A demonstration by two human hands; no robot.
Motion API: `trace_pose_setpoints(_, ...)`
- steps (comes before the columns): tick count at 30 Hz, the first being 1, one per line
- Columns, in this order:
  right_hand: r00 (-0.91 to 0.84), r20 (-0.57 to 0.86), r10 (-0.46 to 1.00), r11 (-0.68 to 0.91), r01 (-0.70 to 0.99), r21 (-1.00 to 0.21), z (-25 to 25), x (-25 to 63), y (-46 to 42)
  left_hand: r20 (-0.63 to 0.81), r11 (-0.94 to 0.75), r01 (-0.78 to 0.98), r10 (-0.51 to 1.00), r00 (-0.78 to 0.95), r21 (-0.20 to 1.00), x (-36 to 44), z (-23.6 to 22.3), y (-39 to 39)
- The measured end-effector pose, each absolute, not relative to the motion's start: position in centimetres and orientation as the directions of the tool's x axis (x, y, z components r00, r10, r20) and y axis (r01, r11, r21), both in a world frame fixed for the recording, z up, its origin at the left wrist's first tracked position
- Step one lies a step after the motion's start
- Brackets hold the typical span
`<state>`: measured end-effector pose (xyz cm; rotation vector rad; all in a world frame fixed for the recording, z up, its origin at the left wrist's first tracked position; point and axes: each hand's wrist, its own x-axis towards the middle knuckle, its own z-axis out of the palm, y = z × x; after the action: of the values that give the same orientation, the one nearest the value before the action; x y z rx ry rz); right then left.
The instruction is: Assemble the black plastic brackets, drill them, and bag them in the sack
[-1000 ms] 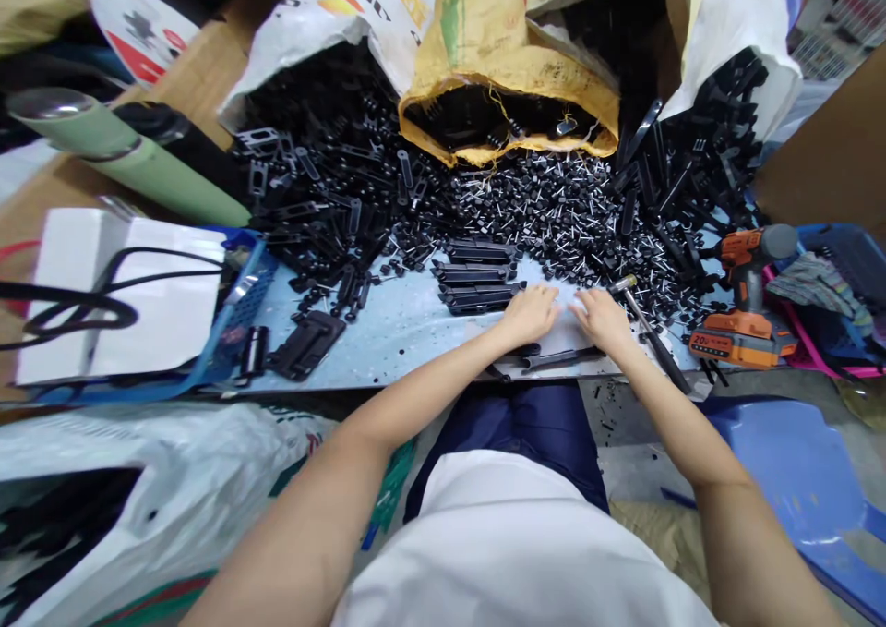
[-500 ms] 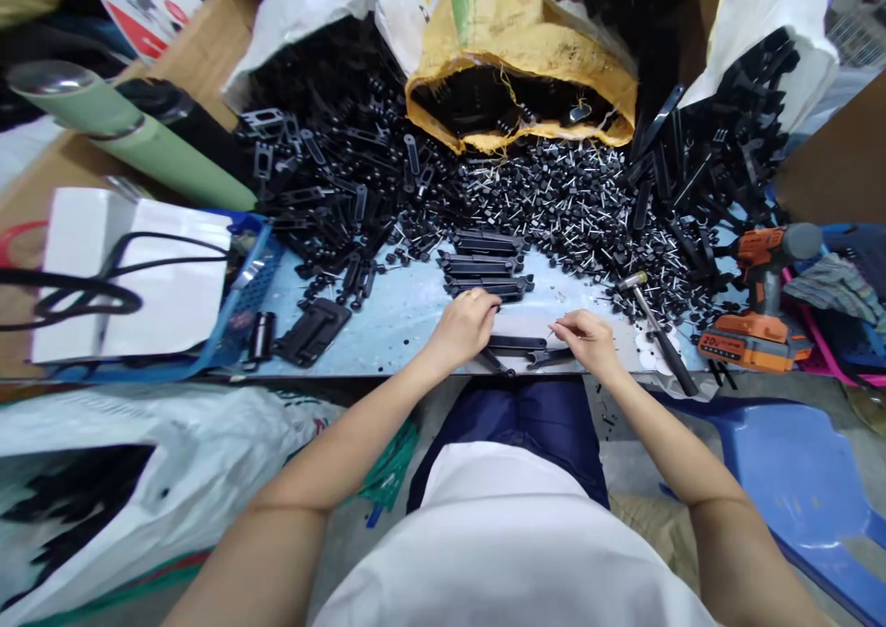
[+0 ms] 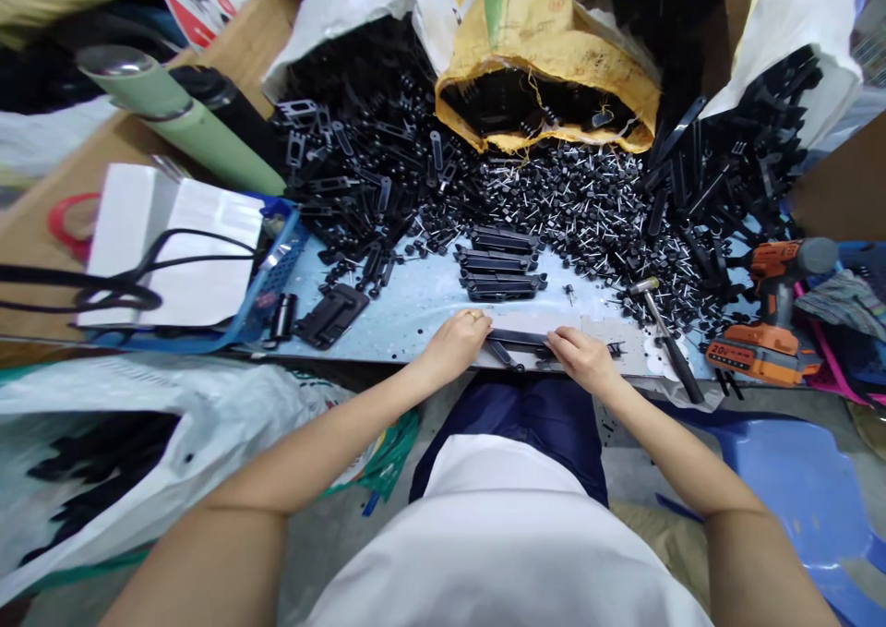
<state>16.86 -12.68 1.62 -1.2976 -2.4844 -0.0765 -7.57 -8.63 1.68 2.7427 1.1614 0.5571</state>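
Our fingers are curled down and pinch a long black plastic bar (image 3: 518, 338) at the near edge of the tabletop (image 3: 415, 304): the left hand (image 3: 453, 343) closes on its left end and the right hand (image 3: 581, 357) on its right end, a second black strip (image 3: 504, 356) angling out beneath. The bar's long axis runs left to right, parallel to that edge, spanning the gap between the hands, so neither is clearly nearer. Farther in lie three stacked black bars (image 3: 499, 262), with a hammer (image 3: 665, 331) and an orange drill (image 3: 768, 318) toward the right edge.
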Motion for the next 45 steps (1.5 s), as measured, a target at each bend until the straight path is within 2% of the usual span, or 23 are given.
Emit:
trace_pose_setpoints(4,-0.551,0.363,0.751,0.630,0.762,-0.148,0.3,18.1,-13.1,0.498,-0.745,0.609,0.650,0.573,0.271,-7.6,-0.2,-9.1)
trace_pose_setpoints(9,-0.606,0.304,0.735,0.666,0.729,-0.159,-0.9,19.7,-13.1,0.566,-0.764,0.571,0.624,0.539,0.300,-8.0,-1.5,-9.1)
trace_pose_setpoints(13,-0.641,0.222,0.735,0.677,0.715,-0.175,-1.3,20.1,-12.9,0.518,-0.750,0.588,0.647,0.559,0.303,-8.4,-2.1,-8.8)
trace_pose_setpoints(19,-0.678,0.200,0.707,0.706,0.692,-0.151,-1.6,20.5,-12.6,0.432,-0.718,0.619,0.691,0.579,0.319,-8.8,-2.9,-8.5)
trace_pose_setpoints(24,-0.715,0.157,0.681,0.732,0.672,-0.117,-1.2,20.7,-11.9,0.362,-0.692,0.680,0.714,0.599,0.241,-7.8,-2.3,-9.3)
trace_pose_setpoints(26,-0.734,0.125,0.668,0.744,0.660,-0.102,-0.9,20.9,-11.6,0.328,-0.728,0.655,0.680,0.656,0.199,-6.2,-1.8,-9.4)
trace_pose_setpoints(29,-0.713,0.072,0.697,0.717,0.696,-0.039,-0.5,21.5,-11.3,0.237,-0.796,0.582,0.606,0.760,0.168,-3.5,-1.3,-8.9)
trace_pose_setpoints(33,-0.621,0.007,0.783,0.620,0.783,0.047,0.4,21.8,-11.1,0.184,-0.786,0.591,0.618,0.764,0.184,-1.9,-0.9,-7.6)
trace_pose_setpoints(36,-0.669,-0.003,0.743,0.668,0.743,-0.035,2.0,21.2,-11.1,0.202,-0.758,0.597,0.648,0.734,0.264,-2.4,-0.2,-7.1)
trace_pose_setpoints(40,-0.744,0.078,0.663,0.740,0.637,-0.215,5.9,20.2,-12.0,0.252,-0.692,0.610,0.715,0.652,0.387,-3.8,2.2,-8.8)
trace_pose_setpoints(42,-0.780,0.137,0.610,0.765,0.535,-0.358,7.5,19.6,-13.1,0.323,-0.701,0.505,0.695,0.642,0.504,-4.3,4.1,-10.8)
trace_pose_setpoints(45,-0.829,0.264,0.493,0.743,0.242,-0.624,7.7,17.7,-15.2,0.459,-0.680,0.159,0.629,0.627,0.715,-4.2,6.6,-14.2)
